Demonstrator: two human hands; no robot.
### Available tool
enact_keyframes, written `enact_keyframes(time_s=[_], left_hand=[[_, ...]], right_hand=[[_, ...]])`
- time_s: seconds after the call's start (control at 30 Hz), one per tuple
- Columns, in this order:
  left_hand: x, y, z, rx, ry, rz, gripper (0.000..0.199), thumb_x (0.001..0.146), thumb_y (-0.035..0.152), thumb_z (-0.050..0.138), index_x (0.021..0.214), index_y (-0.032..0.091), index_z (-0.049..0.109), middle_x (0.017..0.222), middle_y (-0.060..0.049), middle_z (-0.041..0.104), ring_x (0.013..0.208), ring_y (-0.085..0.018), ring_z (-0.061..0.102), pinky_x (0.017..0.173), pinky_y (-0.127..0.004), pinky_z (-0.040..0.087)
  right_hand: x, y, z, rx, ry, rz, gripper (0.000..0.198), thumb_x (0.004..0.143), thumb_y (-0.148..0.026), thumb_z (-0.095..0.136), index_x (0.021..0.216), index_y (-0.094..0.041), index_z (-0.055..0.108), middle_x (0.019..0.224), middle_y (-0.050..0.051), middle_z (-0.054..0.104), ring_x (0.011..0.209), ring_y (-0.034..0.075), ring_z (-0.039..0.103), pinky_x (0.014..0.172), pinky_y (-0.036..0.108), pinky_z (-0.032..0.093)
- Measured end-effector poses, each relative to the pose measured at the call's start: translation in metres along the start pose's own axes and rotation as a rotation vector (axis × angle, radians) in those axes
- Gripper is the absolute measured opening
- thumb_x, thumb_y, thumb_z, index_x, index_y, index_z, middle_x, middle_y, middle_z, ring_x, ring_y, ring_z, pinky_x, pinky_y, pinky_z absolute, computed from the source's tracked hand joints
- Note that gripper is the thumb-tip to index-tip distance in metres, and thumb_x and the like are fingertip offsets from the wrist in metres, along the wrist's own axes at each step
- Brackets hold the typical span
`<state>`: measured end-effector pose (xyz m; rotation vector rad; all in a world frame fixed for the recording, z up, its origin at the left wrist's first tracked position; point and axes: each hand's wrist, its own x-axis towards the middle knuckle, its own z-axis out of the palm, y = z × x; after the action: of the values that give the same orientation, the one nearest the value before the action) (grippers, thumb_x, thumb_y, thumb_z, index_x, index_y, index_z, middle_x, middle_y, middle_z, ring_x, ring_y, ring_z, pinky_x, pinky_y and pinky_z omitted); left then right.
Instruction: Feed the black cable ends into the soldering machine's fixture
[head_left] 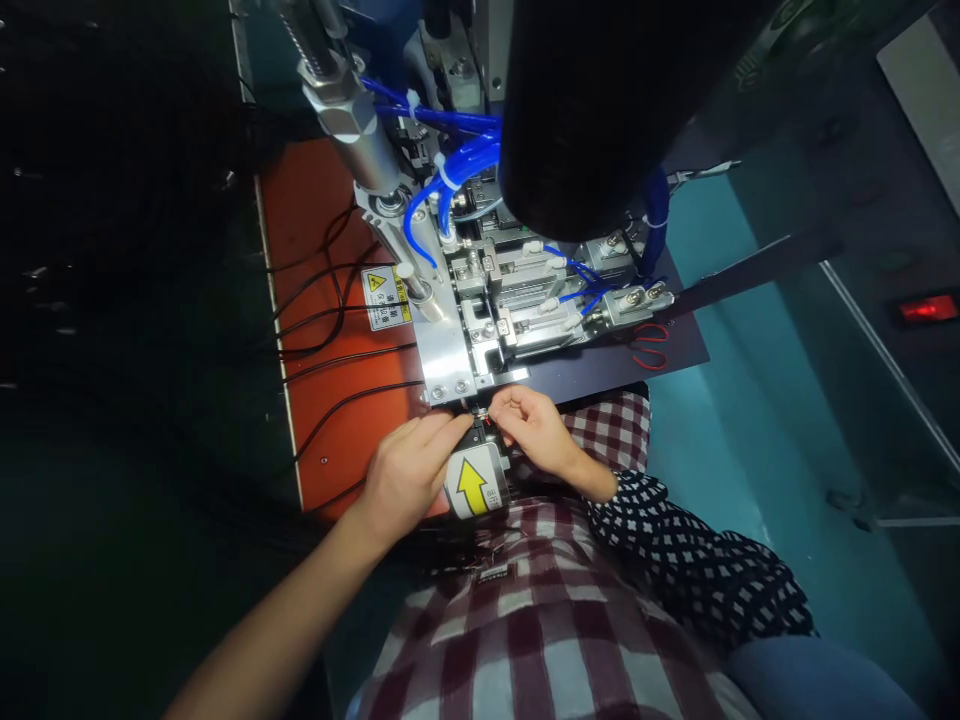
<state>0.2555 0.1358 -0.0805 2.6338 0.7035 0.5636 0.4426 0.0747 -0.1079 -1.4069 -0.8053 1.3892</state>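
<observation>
Red-orange tabletop [300,210] | warning-triangle label [385,298], yellow-arrow label [474,484]: lettering too small to read | both hands [405,472] pinching tiny part [484,414]

Arrow [472,487] on label [496,468], apparent warning triangle [376,284] on sticker [385,300]

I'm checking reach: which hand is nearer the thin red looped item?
Right hand: left of the thin red looped item, toward the body. The left hand is farther left.

Left grip [405,470] reaching forward with fingers extended, right grip [536,430] just beside its tips, curled inward, bare left forearm [289,600] slanting back from its grip, sleeved right forearm [686,545] behind the other.
</observation>
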Motion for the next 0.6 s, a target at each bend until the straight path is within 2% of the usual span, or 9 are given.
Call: enact_keyframes(time_s=[0.17,0.4,0.47,0.6], left_hand=[[-0.002,0.004,-0.001,0.031,-0.057,-0.057,0.026,0.095,0.016,0.045,0.112,0.014,0.064,0.088,-0.008,0.066,0.077,-0.017,0.063,0.067,-0.028,0.052],[-0.003,0.019,-0.005,-0.005,-0.044,-0.366,0.016,0.095,0.018,0.049,0.100,0.014,0.063,0.086,-0.006,0.062,0.082,-0.018,0.063,0.073,-0.029,0.051],[-0.002,0.018,-0.006,-0.031,-0.036,-0.359,0.014,0.094,0.016,0.050,0.099,0.014,0.063,0.086,-0.006,0.062,0.083,-0.018,0.063,0.075,-0.028,0.051],[-0.001,0.013,-0.004,-0.025,0.007,-0.260,0.011,0.093,0.013,0.051,0.094,0.013,0.063,0.084,-0.006,0.064,0.080,-0.018,0.062,0.073,-0.029,0.050]], right_hand=[[0.000,0.002,-0.001,0.032,-0.016,0.009,0.013,0.084,-0.028,0.062,0.078,-0.018,0.057,0.057,-0.006,0.051,0.046,0.008,0.048,0.045,0.023,0.040],[-0.001,0.002,-0.001,0.010,-0.002,0.022,0.013,0.083,-0.030,0.064,0.079,-0.019,0.057,0.063,-0.004,0.054,0.049,0.009,0.049,0.047,0.024,0.041],[-0.001,0.003,-0.001,-0.001,-0.004,0.013,0.015,0.083,-0.031,0.064,0.079,-0.019,0.057,0.063,-0.004,0.054,0.050,0.009,0.049,0.048,0.024,0.041],[0.000,0.004,-0.002,-0.014,-0.007,0.000,0.016,0.084,-0.033,0.064,0.080,-0.019,0.058,0.064,-0.004,0.054,0.050,0.009,0.049,0.049,0.024,0.041]])
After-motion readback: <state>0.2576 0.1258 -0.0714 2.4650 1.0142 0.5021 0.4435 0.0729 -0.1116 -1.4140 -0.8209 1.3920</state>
